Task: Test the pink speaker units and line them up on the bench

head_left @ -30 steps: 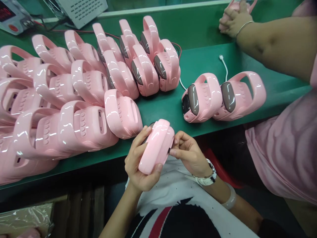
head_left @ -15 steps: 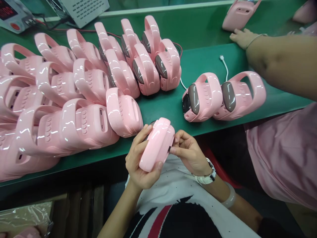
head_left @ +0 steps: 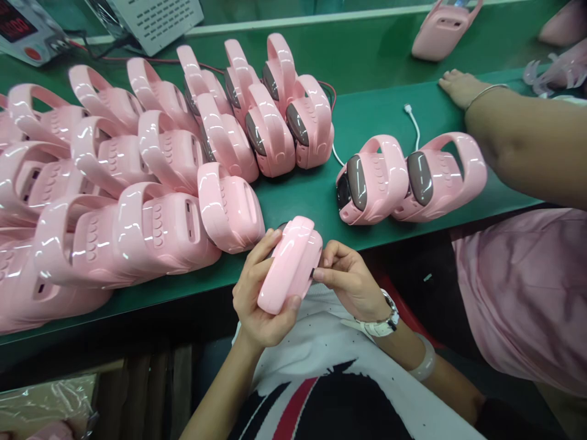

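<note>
My left hand (head_left: 259, 299) grips a glossy pink plastic device (head_left: 290, 264) with a carry handle, held just off the near edge of the green table (head_left: 371, 116). My right hand (head_left: 347, 282) pinches at the device's right side with its fingertips; whatever small part sits between them is too small to make out. A watch and a pale bangle are on my right wrist.
Several identical pink devices (head_left: 137, 177) crowd the table's left and middle. Two more with dark faces (head_left: 410, 177) lie at the right by a white cable (head_left: 415, 122). A co-worker's arm (head_left: 518, 134) reaches across from the right. Another pink unit (head_left: 443, 27) and power supplies (head_left: 151, 18) stand at the back.
The co-worker's hand let go of the pink unit at the back right and pulled back toward the right. My hands and the held device barely shifted.
</note>
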`<action>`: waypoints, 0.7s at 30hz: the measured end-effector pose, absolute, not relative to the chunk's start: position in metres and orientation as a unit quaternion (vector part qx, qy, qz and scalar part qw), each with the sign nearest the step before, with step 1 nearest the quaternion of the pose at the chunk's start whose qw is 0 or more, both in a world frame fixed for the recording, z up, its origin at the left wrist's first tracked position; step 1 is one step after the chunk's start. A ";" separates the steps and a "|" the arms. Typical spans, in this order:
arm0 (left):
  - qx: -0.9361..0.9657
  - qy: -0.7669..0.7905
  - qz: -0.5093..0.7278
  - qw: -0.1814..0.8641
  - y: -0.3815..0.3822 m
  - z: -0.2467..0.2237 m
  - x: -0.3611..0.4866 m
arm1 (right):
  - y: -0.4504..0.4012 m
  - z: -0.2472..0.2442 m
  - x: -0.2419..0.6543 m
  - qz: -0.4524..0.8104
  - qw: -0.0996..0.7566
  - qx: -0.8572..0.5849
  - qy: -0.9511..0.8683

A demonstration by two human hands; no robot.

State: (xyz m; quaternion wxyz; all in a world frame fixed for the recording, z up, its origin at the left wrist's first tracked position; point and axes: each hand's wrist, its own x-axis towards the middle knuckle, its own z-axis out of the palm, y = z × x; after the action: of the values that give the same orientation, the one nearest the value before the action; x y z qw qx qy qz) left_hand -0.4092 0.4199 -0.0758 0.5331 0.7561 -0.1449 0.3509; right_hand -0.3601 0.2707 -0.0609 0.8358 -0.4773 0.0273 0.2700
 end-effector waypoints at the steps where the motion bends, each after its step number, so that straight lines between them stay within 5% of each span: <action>1: 0.756 -0.144 0.351 0.533 0.420 -0.076 -0.409 | 0.271 -0.060 -0.360 0.271 0.834 -0.479 0.030; 21: 0.765 -0.134 0.360 0.517 0.417 -0.073 -0.410 | 0.272 -0.056 -0.357 0.272 0.838 -0.473 -0.001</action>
State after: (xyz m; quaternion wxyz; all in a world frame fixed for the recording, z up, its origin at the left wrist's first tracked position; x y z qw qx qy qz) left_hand -0.4102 0.4169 -0.0728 0.5173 0.7646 -0.1337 0.3603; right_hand -0.3569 0.2719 -0.0560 0.8380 -0.4734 -0.0005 0.2715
